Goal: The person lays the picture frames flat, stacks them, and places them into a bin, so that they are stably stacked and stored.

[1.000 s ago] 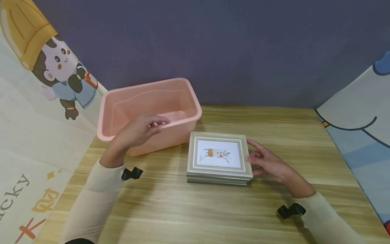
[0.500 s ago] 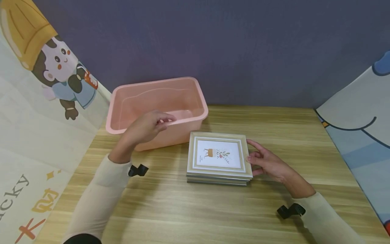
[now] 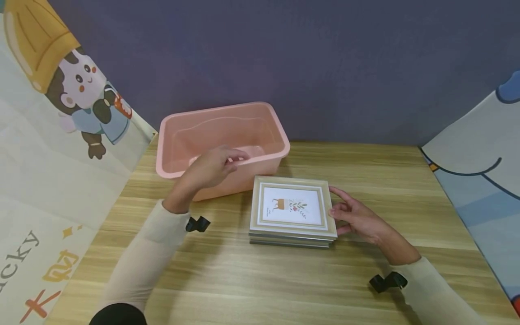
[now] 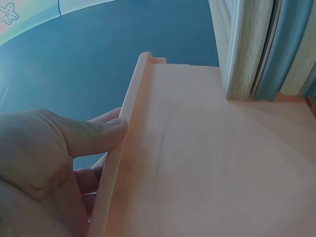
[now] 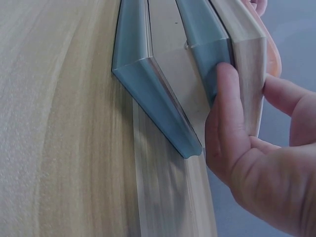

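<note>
A pink plastic bin point(image 3: 243, 178) stands at the back left of the table, its long near rim pinched by my left hand point(image 3: 209, 169). The left wrist view shows the thumb point(image 4: 96, 136) on one face of the rim and fingers behind it. Right of the bin lies a stack of several picture frames point(image 3: 292, 232), the top one cream-gold with a potted-plant print. My right hand point(image 3: 361, 220) grips the stack's right edge. In the right wrist view, a finger presses a blue frame point(image 5: 211, 54) and another touches the pale frame point(image 5: 249, 64) beside it.
The wood-grain table point(image 3: 260, 284) extends in front of the stack and to its right. A dark blue wall point(image 3: 345, 72) rises directly behind the bin. Cartoon-printed panels point(image 3: 81, 189) close off both sides.
The bin has slid to the right, nearer to the frame stack, with my left hand on its rim. My right hand and the stack stay in place.
</note>
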A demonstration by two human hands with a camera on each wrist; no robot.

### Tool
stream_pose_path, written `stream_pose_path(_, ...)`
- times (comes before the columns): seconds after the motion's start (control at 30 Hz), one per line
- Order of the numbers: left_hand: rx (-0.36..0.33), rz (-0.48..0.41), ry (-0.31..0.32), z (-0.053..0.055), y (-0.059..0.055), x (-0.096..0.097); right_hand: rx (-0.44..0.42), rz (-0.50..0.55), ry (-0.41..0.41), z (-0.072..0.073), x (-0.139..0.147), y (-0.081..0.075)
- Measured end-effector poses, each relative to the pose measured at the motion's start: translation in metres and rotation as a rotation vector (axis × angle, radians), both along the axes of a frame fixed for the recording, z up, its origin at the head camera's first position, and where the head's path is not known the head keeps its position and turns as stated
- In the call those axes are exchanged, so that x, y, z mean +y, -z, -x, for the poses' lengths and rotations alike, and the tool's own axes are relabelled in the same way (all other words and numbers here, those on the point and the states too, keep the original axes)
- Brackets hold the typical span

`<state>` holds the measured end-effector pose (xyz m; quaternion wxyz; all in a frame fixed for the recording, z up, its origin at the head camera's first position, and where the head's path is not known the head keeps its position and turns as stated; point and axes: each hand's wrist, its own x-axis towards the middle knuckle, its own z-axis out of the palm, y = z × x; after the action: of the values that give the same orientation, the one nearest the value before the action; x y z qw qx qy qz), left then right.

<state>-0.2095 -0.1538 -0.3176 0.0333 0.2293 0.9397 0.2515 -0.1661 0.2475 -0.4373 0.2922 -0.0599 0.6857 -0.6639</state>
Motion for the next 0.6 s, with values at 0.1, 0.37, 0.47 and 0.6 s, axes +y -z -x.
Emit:
stream_pose_path(0.1,-0.003,-0.011,0.001,0.001,0.001,0.004,-0.002,0.001,0.002,0.0,0.0,-0.001)
stream_pose_path(0.37,-0.014,-0.002,-0.023,0.001,-0.001,0.016,-0.001,0.0,0.007,0.0,-0.001,-0.003)
stream_pose_path(0.47,0.036,0.021,-0.04,0.0,0.0,0.02,0.001,-0.004,0.006,-0.001,-0.001,-0.003)
stream_pose_path(0.6,0.218,0.045,-0.07,-0.008,0.004,0.023,-0.001,-0.013,0.002,-0.001,-0.001,-0.002)
